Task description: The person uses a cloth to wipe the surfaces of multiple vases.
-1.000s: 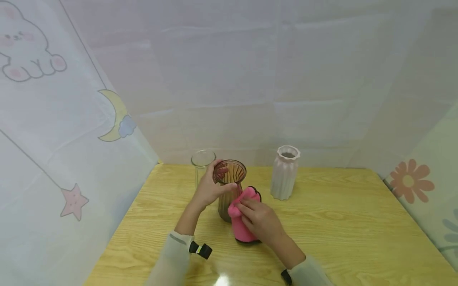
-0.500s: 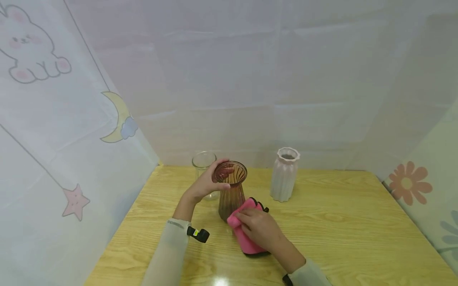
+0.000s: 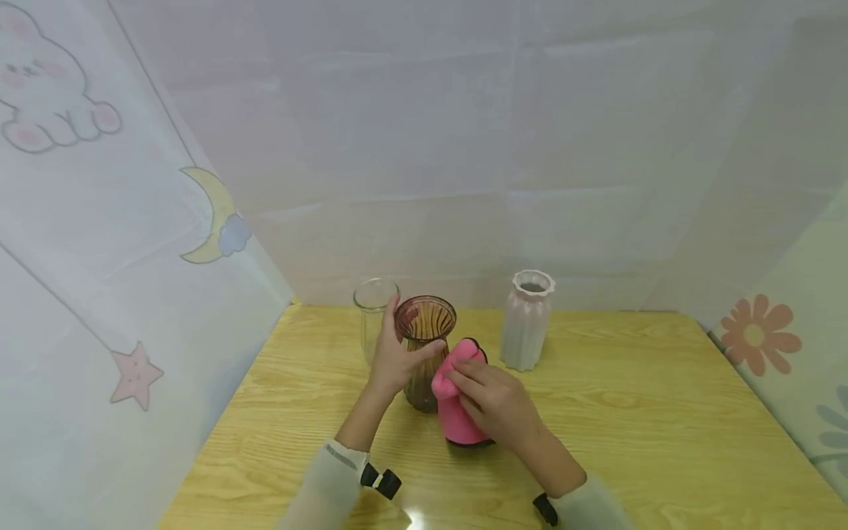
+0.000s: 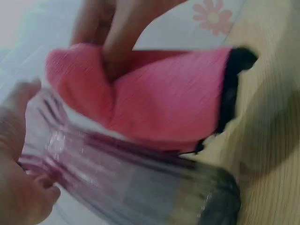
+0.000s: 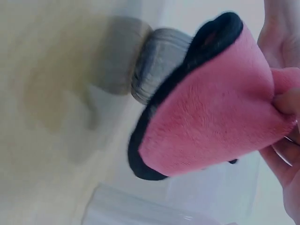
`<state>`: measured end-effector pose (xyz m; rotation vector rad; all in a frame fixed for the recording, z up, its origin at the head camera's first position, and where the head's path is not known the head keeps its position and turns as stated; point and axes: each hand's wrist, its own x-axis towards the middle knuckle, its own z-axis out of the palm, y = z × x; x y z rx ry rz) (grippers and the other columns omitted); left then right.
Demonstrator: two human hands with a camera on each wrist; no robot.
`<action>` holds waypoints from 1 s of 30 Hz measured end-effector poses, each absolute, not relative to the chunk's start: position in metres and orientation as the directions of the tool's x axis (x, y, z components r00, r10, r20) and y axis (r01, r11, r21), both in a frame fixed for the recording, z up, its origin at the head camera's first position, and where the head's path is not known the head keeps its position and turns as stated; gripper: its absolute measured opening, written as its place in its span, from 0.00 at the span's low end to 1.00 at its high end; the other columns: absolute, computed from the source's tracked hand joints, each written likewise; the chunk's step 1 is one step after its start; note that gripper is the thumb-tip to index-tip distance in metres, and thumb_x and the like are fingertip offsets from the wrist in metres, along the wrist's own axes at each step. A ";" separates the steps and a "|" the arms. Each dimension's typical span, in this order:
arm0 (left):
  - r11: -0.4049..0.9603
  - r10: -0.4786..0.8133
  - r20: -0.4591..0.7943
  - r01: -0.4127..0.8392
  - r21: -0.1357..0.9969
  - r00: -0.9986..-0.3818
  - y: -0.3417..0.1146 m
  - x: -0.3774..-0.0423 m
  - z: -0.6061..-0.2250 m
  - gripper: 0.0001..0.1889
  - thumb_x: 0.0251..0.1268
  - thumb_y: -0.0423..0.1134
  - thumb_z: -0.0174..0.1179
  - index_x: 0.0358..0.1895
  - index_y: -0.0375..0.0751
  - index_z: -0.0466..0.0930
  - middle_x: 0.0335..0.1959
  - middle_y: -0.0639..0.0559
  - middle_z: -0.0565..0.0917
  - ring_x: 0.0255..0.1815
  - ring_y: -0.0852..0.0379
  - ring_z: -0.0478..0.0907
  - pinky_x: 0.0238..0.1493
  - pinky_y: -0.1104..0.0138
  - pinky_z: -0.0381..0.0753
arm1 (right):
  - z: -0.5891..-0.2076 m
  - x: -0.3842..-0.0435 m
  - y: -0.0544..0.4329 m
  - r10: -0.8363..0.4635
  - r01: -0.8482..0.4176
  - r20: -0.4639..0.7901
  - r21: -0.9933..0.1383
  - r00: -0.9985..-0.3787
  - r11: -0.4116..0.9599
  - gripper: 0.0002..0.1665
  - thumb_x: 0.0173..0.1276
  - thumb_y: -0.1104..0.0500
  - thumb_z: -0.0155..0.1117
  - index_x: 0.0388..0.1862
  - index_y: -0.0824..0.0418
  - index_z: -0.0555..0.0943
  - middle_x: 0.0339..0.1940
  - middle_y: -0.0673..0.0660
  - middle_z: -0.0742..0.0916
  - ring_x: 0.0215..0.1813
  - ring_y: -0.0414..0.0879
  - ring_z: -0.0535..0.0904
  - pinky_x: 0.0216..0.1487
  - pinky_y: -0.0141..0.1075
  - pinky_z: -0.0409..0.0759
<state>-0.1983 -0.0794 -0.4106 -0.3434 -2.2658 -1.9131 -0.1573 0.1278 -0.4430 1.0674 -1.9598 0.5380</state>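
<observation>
The left hand [image 3: 392, 366] grips the ribbed purple-brown glass vase [image 3: 419, 384] toward the wood-grained desk's [image 3: 636, 419] back edge; the right hand [image 3: 500, 405] pinches black-edged pink cloth [image 3: 457, 425]. I'd wipe lengthwise.

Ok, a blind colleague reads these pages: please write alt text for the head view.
A person's left hand holds a brown glass vase near its rim, while the right hand holds a pink cloth close to its side. Behind them on a wood-grained table stand a clear glass vase and a white ribbed vase.
</observation>
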 end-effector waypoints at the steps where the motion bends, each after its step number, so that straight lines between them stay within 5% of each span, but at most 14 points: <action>1: 0.153 0.047 0.261 0.266 0.952 -0.964 -0.076 -0.196 -0.409 0.64 0.48 0.58 0.79 0.82 0.45 0.44 0.77 0.40 0.62 0.77 0.42 0.61 0.75 0.46 0.60 | -0.440 -0.159 0.128 -0.479 -0.838 0.829 0.022 -0.290 0.546 0.16 0.79 0.59 0.54 0.48 0.64 0.88 0.45 0.60 0.91 0.47 0.53 0.88 0.45 0.44 0.87; 8: 0.157 -0.004 0.253 0.250 0.956 -0.967 -0.067 -0.193 -0.407 0.59 0.49 0.54 0.79 0.79 0.46 0.50 0.71 0.42 0.70 0.71 0.45 0.70 0.71 0.46 0.68 | -0.430 -0.175 0.126 -0.493 -0.847 0.841 0.082 -0.225 0.526 0.21 0.83 0.56 0.49 0.53 0.66 0.87 0.51 0.63 0.89 0.53 0.57 0.87 0.49 0.47 0.86; 19: 0.173 0.117 0.241 0.259 0.950 -0.963 -0.079 -0.203 -0.409 0.56 0.50 0.57 0.78 0.78 0.46 0.52 0.68 0.43 0.75 0.68 0.46 0.74 0.69 0.48 0.71 | -0.444 -0.177 0.117 -0.450 -0.853 0.857 0.024 -0.252 0.522 0.18 0.80 0.57 0.55 0.49 0.66 0.89 0.45 0.60 0.90 0.46 0.53 0.89 0.44 0.43 0.87; 24: 0.201 0.159 0.218 0.248 0.948 -0.963 -0.087 -0.206 -0.409 0.60 0.46 0.64 0.77 0.80 0.48 0.51 0.69 0.43 0.74 0.69 0.46 0.72 0.70 0.46 0.69 | -0.453 -0.171 0.115 -0.456 -0.836 0.836 -0.006 -0.305 0.548 0.12 0.66 0.63 0.69 0.47 0.64 0.89 0.44 0.59 0.91 0.47 0.53 0.88 0.46 0.43 0.87; 30: 0.070 0.277 0.260 0.290 0.955 -0.925 -0.097 -0.213 -0.411 0.56 0.52 0.56 0.77 0.78 0.42 0.52 0.68 0.40 0.75 0.70 0.43 0.72 0.70 0.43 0.68 | -0.469 -0.162 0.112 -0.459 -0.810 0.804 -0.047 -0.378 0.585 0.20 0.50 0.67 0.78 0.45 0.63 0.89 0.43 0.58 0.91 0.47 0.51 0.89 0.45 0.42 0.87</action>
